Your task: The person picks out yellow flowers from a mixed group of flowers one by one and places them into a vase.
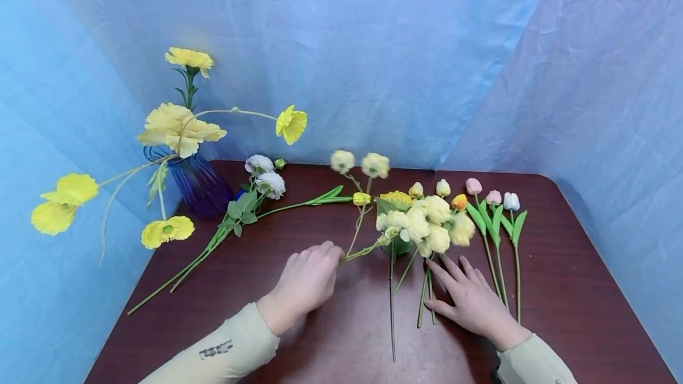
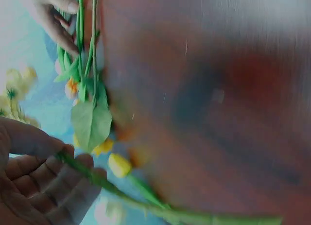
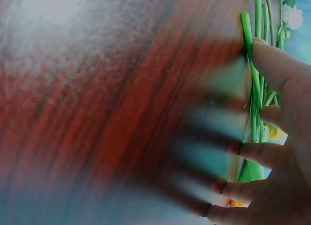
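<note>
Clearly, the cream flower spray (image 1: 418,224) has ruffled, pale yellow-cream blossoms on a thin, forking green stem. Two blooms rise on a fork toward the back, while others bunch to the right; the pictures blur here, so I can't be sure every blossom in that bunch belongs to the same stem.

Underneath is a dark reddish-brown bench (image 1: 331,348) with a glossy, streaked grain, and pale blue fabric (image 1: 373,76) hangs behind it and along both sides. On the left stands a blue ribbed vase (image 1: 200,185) with yellow flowers (image 1: 184,129), white flowers (image 1: 270,185) lying just beside it. Pink tulips (image 1: 473,186) and a white tulip (image 1: 511,201) lie to the right.

The left grip (image 1: 309,277) pinches the spray's stem between thumb and fingers, so the blossoms extend beyond it, forward and to the right, over other flowers. The right grip (image 1: 472,301) has its fingers straight and spread, the tips at loose green stems (image 1: 423,301) below the cream bunch.
</note>
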The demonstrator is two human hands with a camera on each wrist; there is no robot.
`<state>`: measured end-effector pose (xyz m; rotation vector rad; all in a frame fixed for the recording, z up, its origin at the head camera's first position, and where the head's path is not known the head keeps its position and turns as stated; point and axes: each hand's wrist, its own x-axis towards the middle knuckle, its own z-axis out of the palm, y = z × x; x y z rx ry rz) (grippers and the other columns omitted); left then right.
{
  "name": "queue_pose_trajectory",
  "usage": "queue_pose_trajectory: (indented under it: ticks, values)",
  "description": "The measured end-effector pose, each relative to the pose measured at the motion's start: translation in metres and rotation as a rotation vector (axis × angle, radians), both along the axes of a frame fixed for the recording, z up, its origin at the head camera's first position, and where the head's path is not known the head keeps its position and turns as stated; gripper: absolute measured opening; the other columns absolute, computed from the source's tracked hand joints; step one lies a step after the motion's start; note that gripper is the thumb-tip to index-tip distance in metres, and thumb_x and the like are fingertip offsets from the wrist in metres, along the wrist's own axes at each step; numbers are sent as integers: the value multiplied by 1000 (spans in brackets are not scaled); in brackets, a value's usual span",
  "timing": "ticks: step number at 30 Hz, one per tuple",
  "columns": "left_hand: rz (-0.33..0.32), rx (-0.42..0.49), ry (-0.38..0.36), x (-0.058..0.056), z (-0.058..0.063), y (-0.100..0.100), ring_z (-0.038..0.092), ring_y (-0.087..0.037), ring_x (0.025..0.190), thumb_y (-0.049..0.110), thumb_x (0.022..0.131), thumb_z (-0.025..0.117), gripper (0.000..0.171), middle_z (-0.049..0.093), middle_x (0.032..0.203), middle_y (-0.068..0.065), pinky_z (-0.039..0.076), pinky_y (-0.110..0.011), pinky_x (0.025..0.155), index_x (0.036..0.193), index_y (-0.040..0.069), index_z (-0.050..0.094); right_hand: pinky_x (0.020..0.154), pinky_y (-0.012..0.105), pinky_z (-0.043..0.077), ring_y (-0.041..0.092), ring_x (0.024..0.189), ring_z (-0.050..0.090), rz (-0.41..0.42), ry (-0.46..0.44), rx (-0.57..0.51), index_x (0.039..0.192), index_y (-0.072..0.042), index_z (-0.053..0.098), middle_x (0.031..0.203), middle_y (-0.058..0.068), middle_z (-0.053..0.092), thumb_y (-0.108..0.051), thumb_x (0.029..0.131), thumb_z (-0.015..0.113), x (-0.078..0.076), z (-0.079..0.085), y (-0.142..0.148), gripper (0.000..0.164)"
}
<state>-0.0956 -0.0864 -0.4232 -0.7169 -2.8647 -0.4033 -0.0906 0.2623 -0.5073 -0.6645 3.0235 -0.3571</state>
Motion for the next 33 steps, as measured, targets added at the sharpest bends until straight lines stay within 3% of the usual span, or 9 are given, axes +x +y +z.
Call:
queue_pose_trajectory:
  ticks: [3, 7, 11, 16, 19, 23, 26, 33]
  values:
    - [-37, -99, 193, -4, 8, -8, 62, -21, 68, -1, 78, 74, 18, 60, 81, -1, 45, -34, 43, 89, 11, 66, 100, 70, 41, 51, 132, 49, 61, 103, -34, 143, -12, 58, 145, 20, 54, -49, 84, 80, -1, -3, 0, 73]
    - [-65, -147, 332, -11, 20, -20, 58, -23, 66, -4, 72, 75, 25, 58, 81, -4, 42, -33, 40, 90, 9, 64, 102, 64, 39, 41, 131, 52, 126, 190, -91, 142, -9, 57, 144, 17, 55, -41, 79, 87, -2, -5, 0, 77]
    - [-73, -113, 447, -22, 30, -34, 59, -26, 69, -7, 73, 68, 26, 60, 84, -6, 43, -36, 39, 95, 7, 64, 102, 68, 37, 47, 133, 49, 118, 175, -80, 148, -10, 52, 147, 22, 52, -41, 81, 85, -1, -6, 1, 80]
    - [-79, -2, 606, -41, 46, -51, 60, -29, 70, -11, 81, 51, 28, 63, 87, -8, 42, -37, 39, 99, 5, 67, 100, 72, 39, 51, 133, 49, 108, 141, -59, 151, -10, 50, 145, 29, 53, -39, 82, 84, 0, -8, 2, 81]
    - [-86, 56, 659, -53, 58, -61, 62, -29, 75, -12, 86, 46, 31, 66, 91, -8, 47, -39, 44, 100, 4, 69, 99, 74, 39, 54, 134, 46, 65, 89, -56, 144, -11, 57, 142, 25, 56, -41, 84, 83, 1, -7, 1, 72]
    - [-80, 107, 686, -67, 70, -74, 66, -29, 85, -13, 89, 49, 31, 69, 97, -10, 57, -42, 61, 102, 3, 72, 99, 77, 36, 61, 137, 38, -16, -14, -42, 143, -11, 58, 150, 22, 50, -49, 87, 78, 2, -4, 0, 70]
    - [-71, 124, 682, -76, 73, -85, 67, -31, 90, -13, 90, 53, 28, 69, 98, -12, 59, -44, 73, 104, 2, 72, 99, 78, 34, 62, 138, 34, -36, -54, -24, 148, -13, 53, 156, 22, 43, -54, 89, 74, 2, -2, -2, 75]
    - [-14, 146, 661, -89, 74, -112, 66, -34, 91, -14, 91, 54, 29, 69, 101, -13, 59, -48, 79, 107, 1, 73, 102, 78, 33, 61, 140, 33, -37, -76, -18, 153, -18, 48, 156, 23, 42, -56, 90, 72, 1, -1, -2, 78]
